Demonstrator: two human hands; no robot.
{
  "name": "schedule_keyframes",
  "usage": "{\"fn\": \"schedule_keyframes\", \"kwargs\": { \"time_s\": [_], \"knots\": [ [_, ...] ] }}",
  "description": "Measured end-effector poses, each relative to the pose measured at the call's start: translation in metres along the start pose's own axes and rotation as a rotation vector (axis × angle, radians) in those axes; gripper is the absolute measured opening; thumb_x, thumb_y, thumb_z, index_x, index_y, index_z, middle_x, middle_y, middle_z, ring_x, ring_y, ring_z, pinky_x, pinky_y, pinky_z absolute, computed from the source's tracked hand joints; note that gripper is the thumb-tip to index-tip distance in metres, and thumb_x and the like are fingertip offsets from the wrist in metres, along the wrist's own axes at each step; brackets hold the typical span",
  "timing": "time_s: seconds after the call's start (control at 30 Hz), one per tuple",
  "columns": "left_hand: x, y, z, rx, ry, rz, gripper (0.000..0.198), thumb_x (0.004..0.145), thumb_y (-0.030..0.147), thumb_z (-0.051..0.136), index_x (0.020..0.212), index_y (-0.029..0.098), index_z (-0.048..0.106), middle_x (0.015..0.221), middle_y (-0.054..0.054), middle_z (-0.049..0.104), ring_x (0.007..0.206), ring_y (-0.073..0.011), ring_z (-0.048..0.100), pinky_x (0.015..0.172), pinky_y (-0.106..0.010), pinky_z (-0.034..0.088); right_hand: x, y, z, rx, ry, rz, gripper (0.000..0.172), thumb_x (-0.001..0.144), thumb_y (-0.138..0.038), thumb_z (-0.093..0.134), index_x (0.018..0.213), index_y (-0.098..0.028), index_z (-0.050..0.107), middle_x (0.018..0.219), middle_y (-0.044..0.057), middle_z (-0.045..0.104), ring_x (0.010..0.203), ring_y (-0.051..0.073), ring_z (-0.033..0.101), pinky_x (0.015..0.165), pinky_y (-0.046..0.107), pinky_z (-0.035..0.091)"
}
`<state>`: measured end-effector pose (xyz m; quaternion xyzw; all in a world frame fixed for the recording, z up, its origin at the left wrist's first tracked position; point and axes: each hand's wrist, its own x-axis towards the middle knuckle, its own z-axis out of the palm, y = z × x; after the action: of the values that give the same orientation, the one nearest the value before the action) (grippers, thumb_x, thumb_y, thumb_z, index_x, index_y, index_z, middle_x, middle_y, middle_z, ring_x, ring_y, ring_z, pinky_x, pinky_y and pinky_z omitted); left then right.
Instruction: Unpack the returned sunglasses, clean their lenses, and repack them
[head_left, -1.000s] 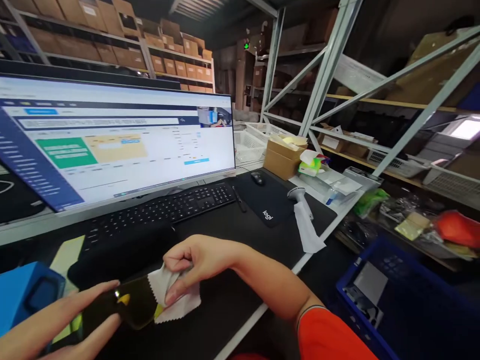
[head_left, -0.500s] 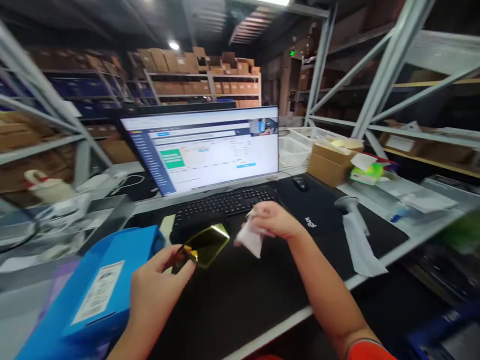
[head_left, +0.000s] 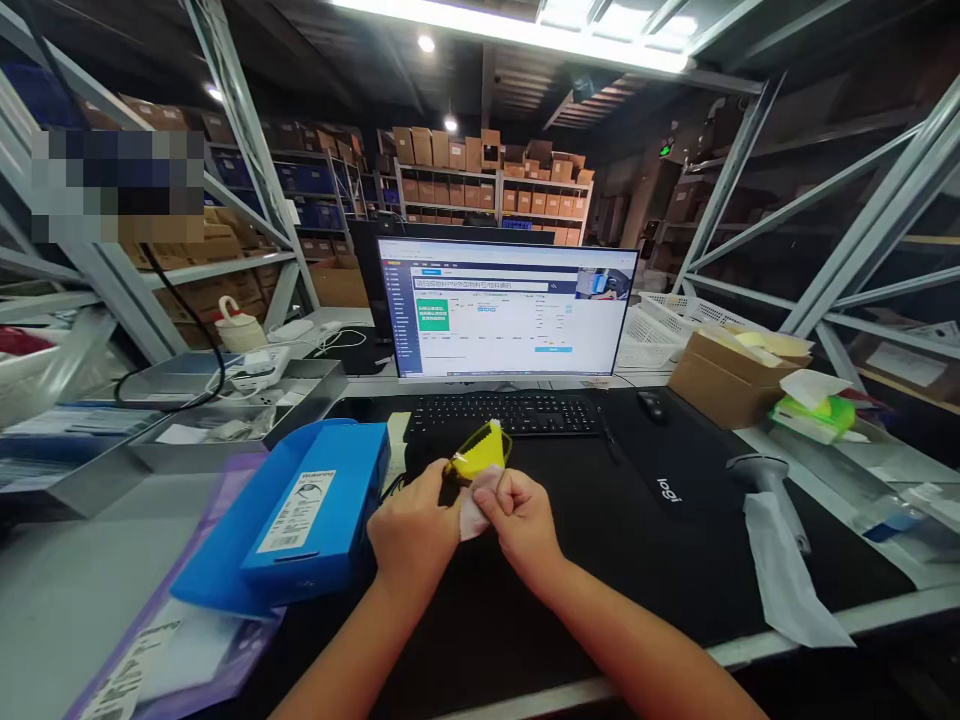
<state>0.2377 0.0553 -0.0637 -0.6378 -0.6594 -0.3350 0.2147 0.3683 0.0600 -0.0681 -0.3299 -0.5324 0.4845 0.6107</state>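
The left hand (head_left: 415,527) and right hand (head_left: 519,517) sit close together, clamped on a light, slick, probably fragile yellow lens (head_left: 480,452), best held by its edges, through a soft cloth (head_left: 472,520).

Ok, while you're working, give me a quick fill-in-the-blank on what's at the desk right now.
The left hand and right hand hold a yellow-tinted lens and a ____ cloth with a zigzag edge.
The box beside the left hand is ____.
The black mat to the right of the keyboard is printed with the word ____.

Missing words: white, blue, logi.
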Motion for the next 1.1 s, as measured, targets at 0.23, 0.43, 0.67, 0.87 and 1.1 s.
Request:
{"fn": "schedule_keyframes", "kwargs": {
  "time_s": [0.23,0.43,0.67,0.87,1.1],
  "knots": [
    [-0.018,0.007,0.008,-0.401,0.119,0.133,0.03,0.093,0.028,0.053,0.115,0.013,0.066,0.097,-0.011,0.077,0.082,-0.0222,0.074,0.072,-0.029,0.057,0.017,-0.019,-0.01,0.116,0.172,0.083,0.057,0.057,-0.036,0.087,0.054,-0.022,0.032,0.052,-0.006,0.043,0.051,0.009,0.039,0.051,0.022,0.033],
    [-0.023,0.008,0.003,-0.496,0.025,0.185,0.039,0.094,0.02,0.048,0.132,0.012,0.052,0.123,-0.014,0.069,0.107,-0.0234,0.07,0.089,-0.033,0.058,0.005,-0.017,0.002,0.216,0.286,0.092,0.052,0.06,-0.031,0.083,0.059,-0.023,0.032,0.052,-0.008,0.041,0.049,0.008,0.037,0.048,0.021,0.033],
    [-0.026,0.0,0.004,-0.498,-0.035,0.183,0.035,0.094,0.022,0.048,0.126,0.011,0.056,0.112,-0.013,0.073,0.1,-0.0242,0.072,0.085,-0.033,0.06,-0.007,-0.009,0.009,0.178,0.233,0.204,0.057,0.056,-0.033,0.086,0.056,-0.023,0.03,0.049,-0.006,0.046,0.044,0.009,0.042,0.043,0.021,0.033],
    [-0.009,-0.013,-0.002,-0.638,-0.205,0.284,0.037,0.088,0.018,0.049,0.123,0.013,0.058,0.113,-0.011,0.073,0.101,-0.0219,0.071,0.089,-0.033,0.058,0.031,-0.027,-0.021,0.247,0.133,0.111,0.063,0.059,-0.035,0.087,0.057,-0.021,0.026,0.052,-0.008,0.041,0.05,0.005,0.034,0.049,0.018,0.027],
    [0.011,-0.025,-0.017,-0.532,-0.739,0.552,0.023,0.081,0.011,0.058,0.102,0.02,0.065,0.105,-0.005,0.075,0.097,-0.0218,0.071,0.09,-0.035,0.057,0.026,-0.052,-0.049,-0.5,-0.693,0.304,0.049,0.067,-0.026,0.08,0.057,-0.02,0.032,0.052,-0.01,0.035,0.048,0.005,0.03,0.048,0.019,0.019]
  ]
}}
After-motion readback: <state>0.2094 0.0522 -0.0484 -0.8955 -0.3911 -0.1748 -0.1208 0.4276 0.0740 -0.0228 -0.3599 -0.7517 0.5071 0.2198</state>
